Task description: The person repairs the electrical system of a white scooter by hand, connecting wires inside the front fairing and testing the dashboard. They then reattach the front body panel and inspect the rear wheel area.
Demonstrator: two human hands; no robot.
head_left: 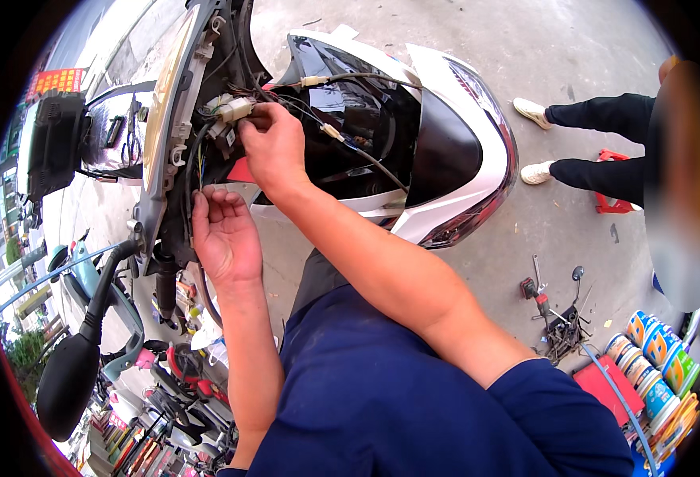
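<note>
Navy s/slv top [366, 389], creased, w/ rt sleeve [561, 405] ending abv elbow; forearms [382, 254] & fingers [274, 115] bare.

Between the forearms [254, 342] lies a gap; wires [193, 155] and white connectors [237, 109] crowd the panel [169, 103]

We're seeing a bystander [659, 151] standing at right, a red stand [611, 204] showing by the legs, a red-black power drill [530, 288] lying on the ground [477, 278], colourful tubs [654, 388] sitting near a flat red box [604, 389], parked two-wheelers [184, 367] crowding lower left.
</note>
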